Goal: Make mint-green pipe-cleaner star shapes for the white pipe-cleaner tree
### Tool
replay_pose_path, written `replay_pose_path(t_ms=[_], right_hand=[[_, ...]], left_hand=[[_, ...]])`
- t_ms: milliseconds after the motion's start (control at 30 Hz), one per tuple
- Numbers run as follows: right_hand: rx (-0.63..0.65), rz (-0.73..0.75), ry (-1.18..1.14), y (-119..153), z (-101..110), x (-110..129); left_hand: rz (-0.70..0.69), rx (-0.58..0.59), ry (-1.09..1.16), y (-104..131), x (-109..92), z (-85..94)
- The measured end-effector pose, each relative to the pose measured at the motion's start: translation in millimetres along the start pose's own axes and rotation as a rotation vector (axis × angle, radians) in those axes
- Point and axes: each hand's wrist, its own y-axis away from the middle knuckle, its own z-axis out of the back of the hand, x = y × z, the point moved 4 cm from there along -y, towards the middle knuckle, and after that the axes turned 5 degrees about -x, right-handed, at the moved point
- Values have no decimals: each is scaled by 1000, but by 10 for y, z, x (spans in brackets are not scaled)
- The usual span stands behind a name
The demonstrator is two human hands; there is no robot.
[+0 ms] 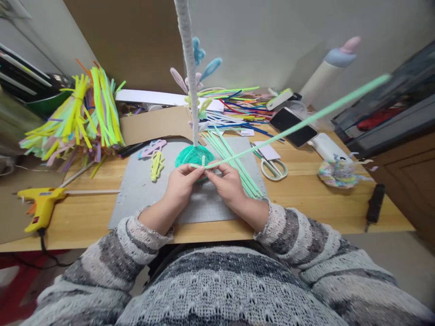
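Observation:
Between my fingertips is a mint-green pipe cleaner (pixel 302 123), its long end reaching up to the right and its short end bent near the fingers. My left hand (pixel 183 182) pinches it close to the bend. My right hand (pixel 227 183) pinches it just beside, almost touching the left. Right behind my hands stands a green coiled round base (pixel 186 156) with a white wrapped stem (pixel 192 90) rising from it. Several more mint-green pipe cleaners (pixel 238 167) lie to the right on the grey mat (pixel 129 194).
Yellow and pink-blue wavy pipe-cleaner pieces (pixel 157 166) lie left on the mat. A yellow glue gun (pixel 44 203) is far left, below bundled pipe cleaners (pixel 78 117). To the right are scissors (pixel 273 169), a phone (pixel 294 127) and a black-handled tool (pixel 375 203). Cardboard (pixel 159 124) stands behind.

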Motion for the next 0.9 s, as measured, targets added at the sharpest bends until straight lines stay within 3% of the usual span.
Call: replay_pose_path(t_ms=[100, 167, 300, 433, 533, 667, 900], right_hand=[[83, -21, -31, -24, -3, -8], [57, -5, -28, -48, 46, 9], [-24, 157, 68, -83, 162, 147], [43, 317, 232, -81, 182, 309], [60, 342, 333, -74, 184, 353], [20, 274, 304, -106, 221, 331], [-2, -34, -14, -278, 273, 173]], left_hand=[[-34, -6, -24, -13, -28, 14], [-46, -20, -28, -33, -42, 35], [-9, -32, -4, -75, -27, 71], [14, 30, -35, -78, 8, 51], [-1, 51, -85, -67, 14, 34], [5, 67, -84, -56, 7, 26], [117, 233, 58, 40, -65, -62]])
